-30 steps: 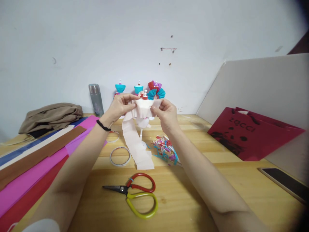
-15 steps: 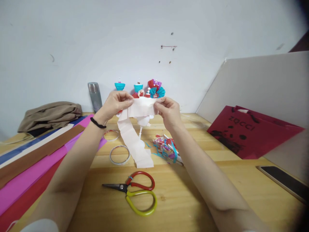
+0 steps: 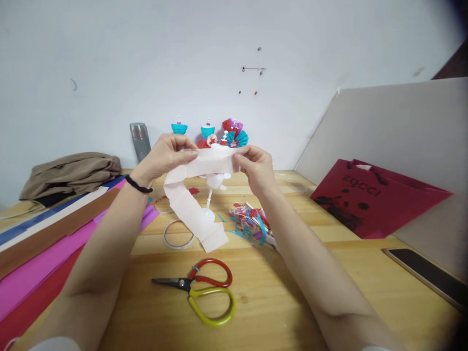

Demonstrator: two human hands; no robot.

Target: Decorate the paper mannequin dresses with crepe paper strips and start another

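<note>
A long pale pinkish-white paper strip (image 3: 210, 162) is stretched between my two hands above the table. My left hand (image 3: 168, 152) pinches its top edge on the left, and a black band circles that wrist. My right hand (image 3: 255, 163) grips the strip's right end between thumb and fingers. From the left hand the rest of the strip folds and hangs down, its lower end by the tape rolls. Behind the strip stands a white stand (image 3: 209, 197), partly hidden. Scissors (image 3: 204, 290) with one red and one yellow handle lie in front of me.
Coloured paper sheets (image 3: 54, 243) spread along the left, near a brown cloth (image 3: 73, 173) and a flask (image 3: 141, 141). A tape roll (image 3: 178, 246), paper scraps (image 3: 252, 222), a red bag (image 3: 376, 197) and a phone (image 3: 426, 273) lie around. Paper-decorated figures (image 3: 234, 136) stand by the wall.
My left hand has moved slightly left, widening the stretched part of the strip. The hanging part has swung left and bends more. The view has shifted slightly.
</note>
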